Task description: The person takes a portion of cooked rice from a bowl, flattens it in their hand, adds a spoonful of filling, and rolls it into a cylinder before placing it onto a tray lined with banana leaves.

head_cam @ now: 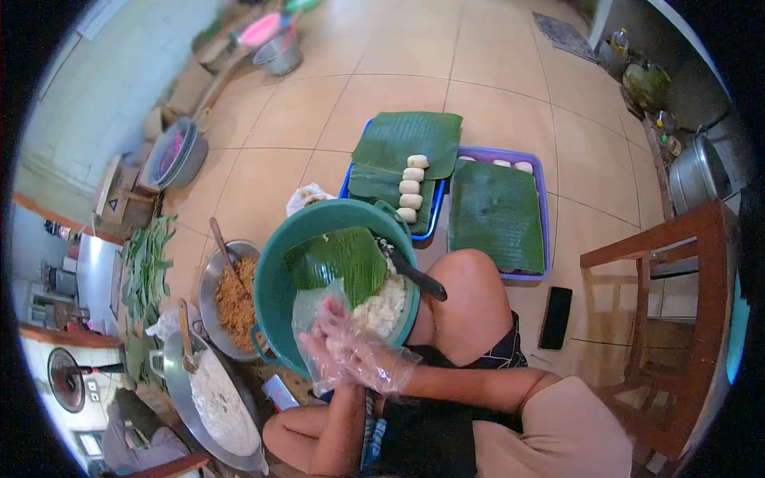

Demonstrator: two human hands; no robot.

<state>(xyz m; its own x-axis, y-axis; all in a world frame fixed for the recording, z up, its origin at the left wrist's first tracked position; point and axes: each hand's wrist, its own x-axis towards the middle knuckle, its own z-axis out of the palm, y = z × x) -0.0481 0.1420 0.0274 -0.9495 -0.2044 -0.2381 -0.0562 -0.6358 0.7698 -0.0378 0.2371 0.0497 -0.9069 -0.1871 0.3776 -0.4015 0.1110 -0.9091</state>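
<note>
My left hand and my right hand, both in clear plastic gloves, are pressed together over the near side of a green plastic basin. A pale rice lump shows partly between them; the fingers and the plastic hide most of it. Inside the basin, white cooked rice lies at the right, partly under a piece of banana leaf. A black-handled utensil leans over the basin's right rim.
White rolls line banana leaf on a blue tray; a leaf-covered purple tray adjoins it. Leftward are a bowl of brown filling and a pan of white food. A phone and wooden chair are rightward.
</note>
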